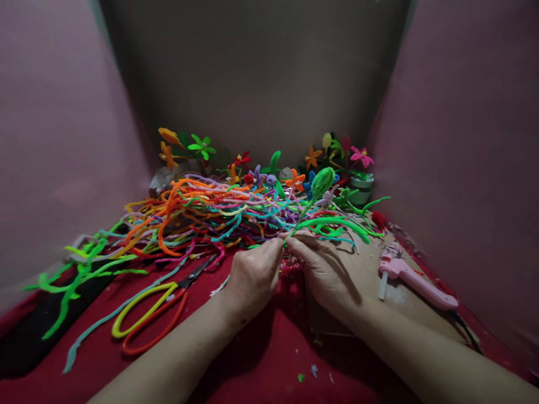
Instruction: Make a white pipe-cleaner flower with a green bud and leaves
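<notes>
Green fuzzy flower (323,182) stands tilted up and right, above both hands. Left hand (256,266) angles in from lower left, curled, knuckles up. Right hand (322,266) mirrors it from lower right, thumb and fingers reaching left. Grip: both narrow, pinching the stem (297,222) near its base. Stem's lower end hidden by fingers. Green strips (357,227) sit just beyond the right hand; can't tell if joined to it. Forearms cut off at frame edge. Strand heap (210,207) behind too tangled to separate.
</notes>
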Demonstrator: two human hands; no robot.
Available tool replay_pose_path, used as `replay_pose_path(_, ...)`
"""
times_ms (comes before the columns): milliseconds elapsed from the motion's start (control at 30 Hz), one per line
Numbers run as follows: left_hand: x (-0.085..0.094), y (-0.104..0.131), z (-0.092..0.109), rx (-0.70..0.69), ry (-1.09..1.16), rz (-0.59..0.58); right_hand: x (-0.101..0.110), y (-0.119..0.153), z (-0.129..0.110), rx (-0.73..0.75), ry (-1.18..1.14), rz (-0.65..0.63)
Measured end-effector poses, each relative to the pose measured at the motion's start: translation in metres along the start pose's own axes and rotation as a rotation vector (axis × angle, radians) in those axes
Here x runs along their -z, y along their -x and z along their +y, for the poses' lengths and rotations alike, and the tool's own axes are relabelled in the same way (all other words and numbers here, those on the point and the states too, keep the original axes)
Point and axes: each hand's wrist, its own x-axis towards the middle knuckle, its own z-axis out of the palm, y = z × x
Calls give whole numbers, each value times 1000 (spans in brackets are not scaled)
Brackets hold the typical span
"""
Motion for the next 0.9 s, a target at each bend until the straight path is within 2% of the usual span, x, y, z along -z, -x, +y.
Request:
replay_pose_path(67,3,-4,3,101,131,-22,-1,-1,-1,-2,37,-33)
replay_pose_path(100,7,-7,5,196,237,-42,-1,-1,-2,-15,20,-54)
replay_pose_path(200,17,-16,10,498,641,-163,-2,-3,0,-71,-94,-108)
replay_pose_path(267,22,-19,11,609,887,-231,-2,-4,3,-64,-134,-116)
replay_pose_path(367,24,-19,8,665,1153,-276,0,-6,6,-21,-127,-118)
replay_pose_path(500,25,-17,3,681,1378,-345,3,-8,6,-45,-116,-148)
replay_pose_path(633,29,-16,-3,705,1472,-472,4,-8,6,-87,-110,-188)
replay_pose_path(733,31,-17,-6,699,1437,-515,2,-7,7,-106,-195,-169)
replay_pose_path(833,31,-19,-2,663,1281,-503,1,-7,9,-86,-238,-136)
replay_pose_path(900,29,-20,3,603,1066,-428,1,-8,10,-80,-242,-94)
